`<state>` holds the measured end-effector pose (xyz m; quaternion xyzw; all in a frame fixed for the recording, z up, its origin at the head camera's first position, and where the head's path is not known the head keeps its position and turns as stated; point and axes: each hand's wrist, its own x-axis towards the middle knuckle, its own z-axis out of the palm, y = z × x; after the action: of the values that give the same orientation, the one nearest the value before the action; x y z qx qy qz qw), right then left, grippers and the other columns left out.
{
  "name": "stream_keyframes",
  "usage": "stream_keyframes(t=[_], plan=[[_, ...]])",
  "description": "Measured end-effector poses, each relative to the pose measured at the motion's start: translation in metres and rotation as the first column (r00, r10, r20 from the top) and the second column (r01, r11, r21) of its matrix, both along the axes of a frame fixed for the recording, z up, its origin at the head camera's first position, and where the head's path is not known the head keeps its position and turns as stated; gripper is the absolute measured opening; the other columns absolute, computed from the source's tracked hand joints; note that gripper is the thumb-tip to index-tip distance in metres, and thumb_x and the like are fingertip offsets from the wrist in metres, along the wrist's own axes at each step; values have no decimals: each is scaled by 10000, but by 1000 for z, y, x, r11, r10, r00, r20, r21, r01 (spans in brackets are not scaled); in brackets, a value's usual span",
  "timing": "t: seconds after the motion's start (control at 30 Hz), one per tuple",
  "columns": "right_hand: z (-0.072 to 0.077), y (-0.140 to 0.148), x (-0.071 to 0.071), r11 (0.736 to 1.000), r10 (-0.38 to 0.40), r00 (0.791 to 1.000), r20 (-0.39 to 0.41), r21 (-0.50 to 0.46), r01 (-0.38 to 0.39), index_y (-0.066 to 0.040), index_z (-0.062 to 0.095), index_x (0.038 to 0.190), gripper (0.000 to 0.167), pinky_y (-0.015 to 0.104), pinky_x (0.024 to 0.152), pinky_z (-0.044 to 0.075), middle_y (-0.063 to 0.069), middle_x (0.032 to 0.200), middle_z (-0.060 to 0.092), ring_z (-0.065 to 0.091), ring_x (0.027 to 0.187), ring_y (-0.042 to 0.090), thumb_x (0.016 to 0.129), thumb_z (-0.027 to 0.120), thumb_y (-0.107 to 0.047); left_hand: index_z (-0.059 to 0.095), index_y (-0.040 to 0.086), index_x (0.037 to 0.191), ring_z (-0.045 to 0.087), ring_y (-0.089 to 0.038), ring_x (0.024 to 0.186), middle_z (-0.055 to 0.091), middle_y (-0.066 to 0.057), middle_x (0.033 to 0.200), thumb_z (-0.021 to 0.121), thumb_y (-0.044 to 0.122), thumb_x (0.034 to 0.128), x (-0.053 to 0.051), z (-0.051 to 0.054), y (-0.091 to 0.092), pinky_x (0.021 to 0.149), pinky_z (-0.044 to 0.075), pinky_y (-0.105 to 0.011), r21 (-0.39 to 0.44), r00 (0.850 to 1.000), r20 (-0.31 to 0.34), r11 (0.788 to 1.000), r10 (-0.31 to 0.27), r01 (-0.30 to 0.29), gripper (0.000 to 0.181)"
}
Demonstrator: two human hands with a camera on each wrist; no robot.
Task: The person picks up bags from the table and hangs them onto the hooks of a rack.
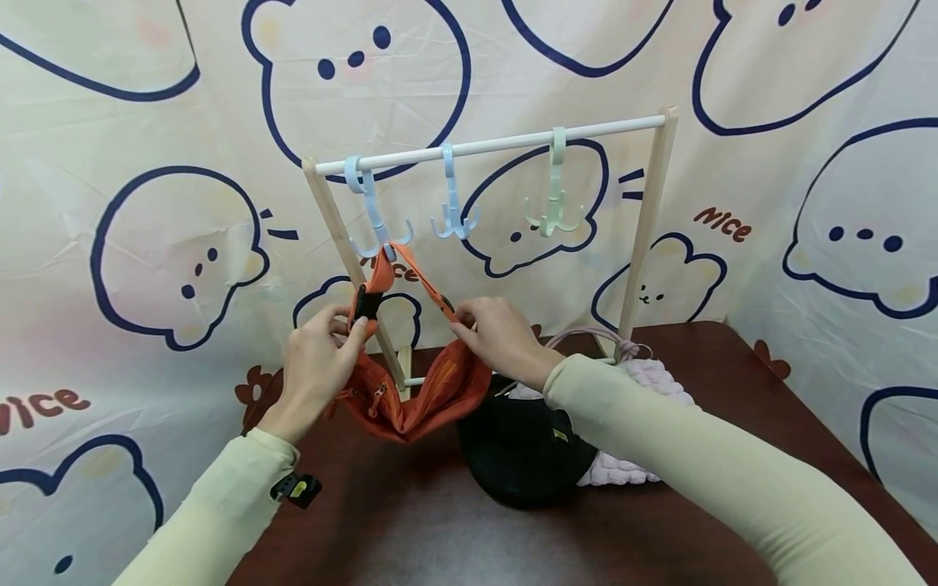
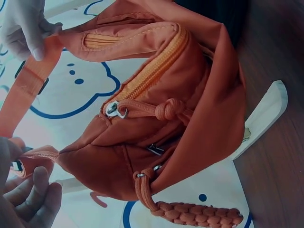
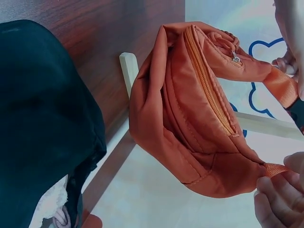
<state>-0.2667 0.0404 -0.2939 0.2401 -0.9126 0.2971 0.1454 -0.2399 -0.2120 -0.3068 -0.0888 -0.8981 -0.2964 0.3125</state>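
Observation:
An orange waist bag (image 1: 418,399) hangs by its strap (image 1: 381,273) from the leftmost blue hook (image 1: 375,216) on a white rail. My left hand (image 1: 322,354) pinches the strap by its black buckle (image 1: 368,303), just above one end of the bag. On the other side, my right hand (image 1: 501,334) pinches the strap where it joins the bag's other end. Seen from the left wrist, the bag's zipper (image 2: 152,71) has a knotted cord pull, and a braided orange tassel (image 2: 199,213) dangles below it.
Another blue hook (image 1: 453,199) and a green hook (image 1: 555,191) hang along the rail (image 1: 498,146), held by wooden posts (image 1: 646,228). A black bag (image 1: 523,456) and a pale pink knitted bag (image 1: 652,378) lie on the brown table (image 1: 381,521), right of the orange bag.

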Motion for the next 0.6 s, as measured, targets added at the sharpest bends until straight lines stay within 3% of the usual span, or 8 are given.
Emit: stream_keyframes(t=[0.3,0.6], plan=[[-4,-4,-1,999,-11,1000,-16,32,11,-142,754,979,121,235,582,461,4,892,745,617,695,103,982,674,-233,661,60,1120,714,-225,639,752,-131,814,617,285,1007,-3,-1,3,512,491,-274,23,999,31,1000,-22,21,255],[-7,-8,-3,999,-28,999,-35,46,29,-148,754,994,126,232,566,457,7,900,747,646,724,113,982,675,-245,667,69,1113,730,-240,670,762,-136,849,619,308,1006,-7,-3,6,551,533,-337,23,999,45,1000,-12,11,266]])
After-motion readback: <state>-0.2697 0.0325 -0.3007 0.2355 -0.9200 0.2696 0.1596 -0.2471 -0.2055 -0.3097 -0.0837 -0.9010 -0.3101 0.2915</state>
